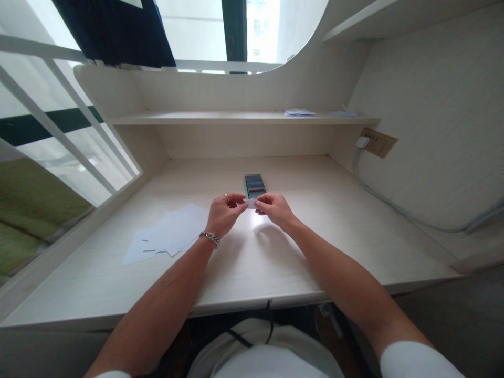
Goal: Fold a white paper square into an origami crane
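Between my two hands is a small piece of white paper [251,203], raised a little over the desk. My left hand [225,212], with a ring and a chain bracelet [210,238], pinches the paper's left end. At its right end the thumb and fingers of my right hand [275,208] close on it. Just beyond the fingertips lies a dark phone-like device [255,185] with a green edge, its near end partly hidden by the hands and paper. Left of my left hand, white paper sheets [169,231] with cut edges lie flat.
The pale desk [346,252] has a raised shelf [220,118] along its back, with folded papers [299,112] on it. At right, a white plug [363,142] sits in a wall socket [380,143], its grey cable [397,209] trailing along the wall. White rails [74,128] stand at left.
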`<control>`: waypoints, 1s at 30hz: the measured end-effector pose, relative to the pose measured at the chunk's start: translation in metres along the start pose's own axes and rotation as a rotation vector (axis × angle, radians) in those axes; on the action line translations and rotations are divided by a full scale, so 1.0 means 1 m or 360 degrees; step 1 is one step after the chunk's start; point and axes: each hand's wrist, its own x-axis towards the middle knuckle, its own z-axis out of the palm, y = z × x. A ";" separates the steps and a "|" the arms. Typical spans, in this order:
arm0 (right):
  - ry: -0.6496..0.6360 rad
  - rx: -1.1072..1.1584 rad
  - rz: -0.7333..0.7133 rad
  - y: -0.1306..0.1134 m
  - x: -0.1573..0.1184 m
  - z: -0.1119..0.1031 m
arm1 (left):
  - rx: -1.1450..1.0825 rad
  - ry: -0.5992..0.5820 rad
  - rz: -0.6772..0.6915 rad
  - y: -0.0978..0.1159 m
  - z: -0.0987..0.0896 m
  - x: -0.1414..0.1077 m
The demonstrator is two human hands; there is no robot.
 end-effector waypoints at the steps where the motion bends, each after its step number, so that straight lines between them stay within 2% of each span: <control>1: -0.0004 0.0020 0.0015 -0.001 0.000 0.000 | 0.0109 0.0070 0.0019 0.002 -0.002 0.001; 2: -0.0010 0.0040 0.0032 -0.002 -0.001 0.000 | 0.0193 0.0116 0.0034 0.003 -0.004 0.001; 4: -0.0040 0.0077 0.0065 -0.005 -0.002 0.001 | 0.0214 0.0078 0.0027 0.004 -0.006 0.002; 8: -0.0149 0.0127 0.0087 -0.008 -0.006 0.002 | -0.0170 -0.0250 -0.0106 0.003 0.000 0.000; 10: -0.0187 0.0128 0.0084 -0.009 -0.007 0.002 | -0.0292 -0.0315 -0.0153 0.003 0.003 -0.001; 17: -0.0184 0.0105 -0.0004 -0.012 -0.009 0.000 | -0.0431 -0.0305 -0.0249 0.009 0.003 -0.003; 30: -0.0166 0.0197 0.0036 -0.014 -0.010 0.001 | -0.0510 -0.0296 -0.0342 0.010 0.002 -0.003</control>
